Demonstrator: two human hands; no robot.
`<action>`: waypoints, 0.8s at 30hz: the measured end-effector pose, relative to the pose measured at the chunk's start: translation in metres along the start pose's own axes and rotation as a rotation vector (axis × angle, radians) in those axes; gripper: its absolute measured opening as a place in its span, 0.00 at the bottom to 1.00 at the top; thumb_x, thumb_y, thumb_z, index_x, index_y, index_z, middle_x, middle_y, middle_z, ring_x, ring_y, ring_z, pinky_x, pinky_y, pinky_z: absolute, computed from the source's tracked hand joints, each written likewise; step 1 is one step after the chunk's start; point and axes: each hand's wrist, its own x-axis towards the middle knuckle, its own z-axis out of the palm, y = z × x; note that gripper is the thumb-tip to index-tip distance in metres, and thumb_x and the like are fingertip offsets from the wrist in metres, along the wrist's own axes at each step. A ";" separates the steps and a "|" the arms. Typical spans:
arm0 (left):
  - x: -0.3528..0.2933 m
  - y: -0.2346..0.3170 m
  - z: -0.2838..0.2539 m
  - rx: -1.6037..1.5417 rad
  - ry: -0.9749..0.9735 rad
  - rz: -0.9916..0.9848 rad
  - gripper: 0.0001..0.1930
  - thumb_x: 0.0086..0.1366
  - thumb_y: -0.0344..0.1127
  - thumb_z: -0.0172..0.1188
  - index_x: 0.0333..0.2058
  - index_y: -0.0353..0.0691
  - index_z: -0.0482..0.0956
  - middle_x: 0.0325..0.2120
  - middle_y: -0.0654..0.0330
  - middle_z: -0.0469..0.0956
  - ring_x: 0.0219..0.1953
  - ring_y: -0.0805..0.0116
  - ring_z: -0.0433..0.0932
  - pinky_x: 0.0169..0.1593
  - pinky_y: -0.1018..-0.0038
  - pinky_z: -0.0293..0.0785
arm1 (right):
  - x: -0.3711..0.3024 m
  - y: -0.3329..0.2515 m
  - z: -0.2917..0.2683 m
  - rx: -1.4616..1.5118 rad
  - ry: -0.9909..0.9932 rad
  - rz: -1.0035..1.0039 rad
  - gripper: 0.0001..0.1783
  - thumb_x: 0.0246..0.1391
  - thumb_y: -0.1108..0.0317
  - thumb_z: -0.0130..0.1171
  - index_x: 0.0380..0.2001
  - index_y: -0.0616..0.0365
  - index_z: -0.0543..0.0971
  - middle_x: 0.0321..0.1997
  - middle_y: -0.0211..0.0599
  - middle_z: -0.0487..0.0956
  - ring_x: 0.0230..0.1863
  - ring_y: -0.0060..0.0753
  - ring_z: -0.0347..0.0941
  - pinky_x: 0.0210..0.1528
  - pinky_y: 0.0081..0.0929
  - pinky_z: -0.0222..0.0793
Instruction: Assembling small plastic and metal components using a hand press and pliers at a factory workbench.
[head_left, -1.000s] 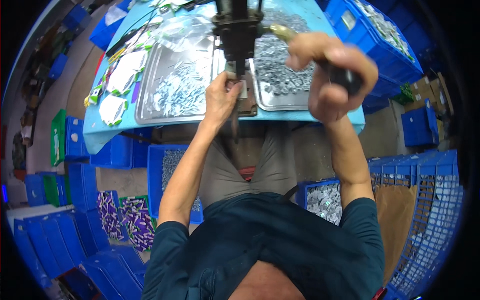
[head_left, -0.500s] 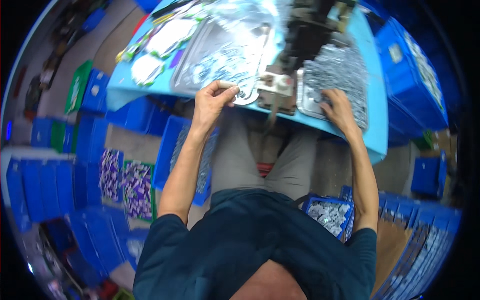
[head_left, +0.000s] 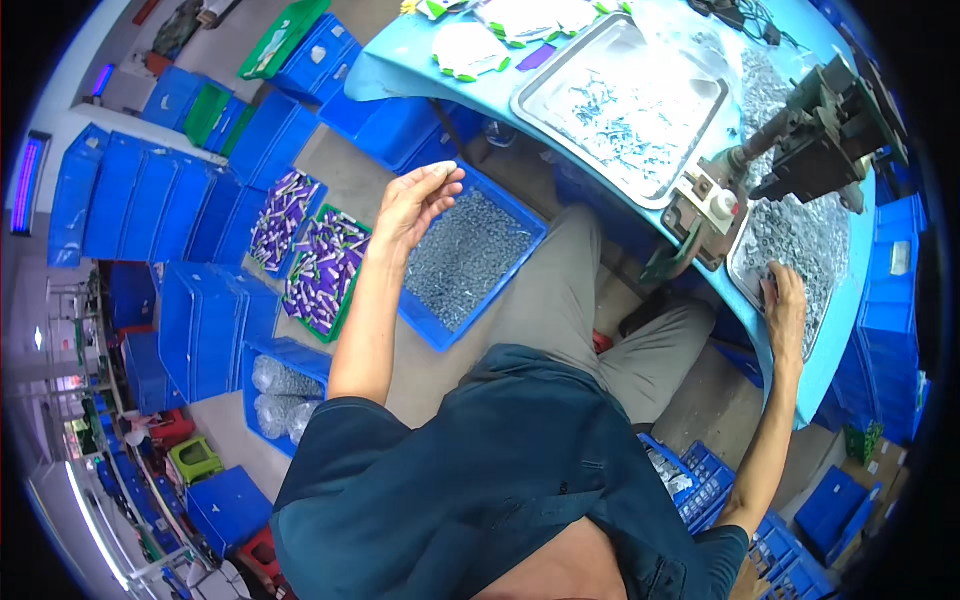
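Note:
My left hand [head_left: 415, 203] is raised off the table's near side, above a blue bin [head_left: 425, 328] full of small metal parts. Its thumb and forefinger are pinched together; whatever is between them is too small to name. At the right, my right hand [head_left: 786, 305] reaches over the near edge of a metal tray [head_left: 738, 268] heaped with small grey metal pieces [head_left: 808, 235]. Its fingers are bent at the pieces, and what they grip is hidden. Between the hands stands a dark bench press [head_left: 815, 135], with a white fixture [head_left: 712, 200] at its base.
A wide metal tray [head_left: 640, 190] of thin shiny parts lies left of the press on the light-blue table cover [head_left: 400, 62]. White-and-green packs [head_left: 468, 50] sit at its far left. On the floor, crates of purple-and-white pieces [head_left: 325, 268] stand beside stacked blue bins [head_left: 140, 195].
My left hand has moved from the press fixture to over the blue bin on the left. The view has turned leftward. My right hand remains at the right tray, its fingers more bent.

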 end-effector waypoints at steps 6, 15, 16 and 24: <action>0.018 -0.017 0.060 0.020 -0.193 0.015 0.18 0.74 0.42 0.53 0.49 0.31 0.78 0.41 0.51 0.83 0.38 0.67 0.83 0.39 0.76 0.80 | -0.010 -0.006 -0.007 0.000 0.150 0.125 0.12 0.56 0.68 0.63 0.40 0.62 0.77 0.39 0.45 0.78 0.42 0.50 0.76 0.44 0.39 0.71; 0.031 -0.040 0.198 0.665 -0.293 0.523 0.15 0.73 0.40 0.53 0.39 0.34 0.81 0.25 0.58 0.83 0.23 0.74 0.77 0.30 0.77 0.72 | 0.021 -0.037 -0.010 0.621 0.190 0.527 0.11 0.55 0.65 0.66 0.36 0.62 0.82 0.22 0.26 0.77 0.25 0.15 0.69 0.28 0.21 0.65; 0.037 -0.040 0.209 0.770 -0.284 0.694 0.13 0.73 0.38 0.54 0.42 0.33 0.81 0.26 0.57 0.83 0.23 0.73 0.75 0.31 0.77 0.72 | 0.028 -0.047 -0.006 0.774 0.181 0.569 0.11 0.57 0.64 0.65 0.36 0.61 0.83 0.22 0.23 0.77 0.24 0.11 0.68 0.25 0.16 0.62; 0.105 -0.038 0.229 1.488 -0.414 1.041 0.13 0.56 0.33 0.68 0.41 0.42 0.82 0.39 0.53 0.76 0.47 0.52 0.74 0.48 0.60 0.71 | 0.088 -0.092 0.029 0.785 0.229 0.469 0.15 0.54 0.60 0.67 0.35 0.62 0.83 0.19 0.33 0.77 0.20 0.22 0.72 0.23 0.25 0.64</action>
